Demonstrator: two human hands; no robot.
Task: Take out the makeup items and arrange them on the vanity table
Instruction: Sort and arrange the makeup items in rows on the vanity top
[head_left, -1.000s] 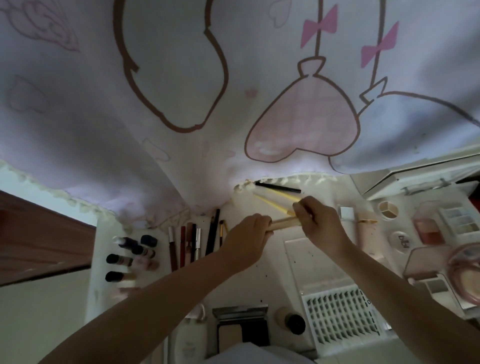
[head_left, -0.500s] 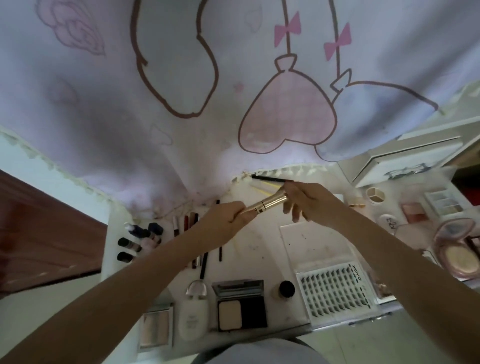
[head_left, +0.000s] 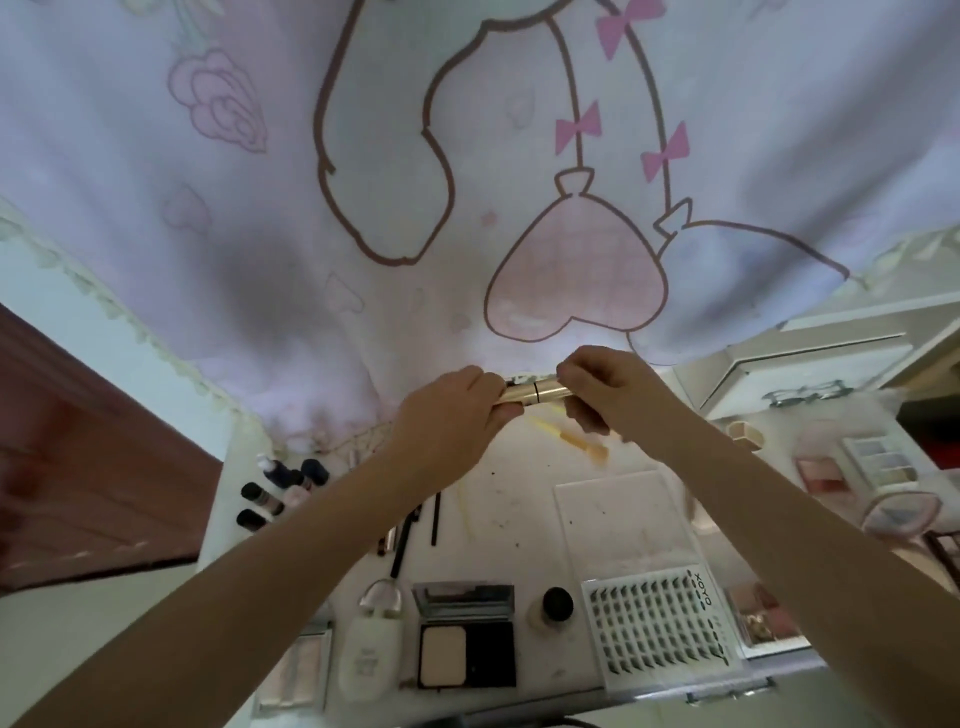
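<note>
Gold mascara tube (head_left: 537, 397): light, stiff, slick; left hand (head_left: 447, 421) and right hand (head_left: 605, 387) pinch opposite ends; grip barrel mid-length

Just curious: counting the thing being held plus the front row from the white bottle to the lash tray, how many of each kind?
Gold tube, held by left hand and right hand: 1
White bottle: 1
Open powder compact: 1
Black-lidded jar: 1
Lash tray: 1
Total: 5
</note>
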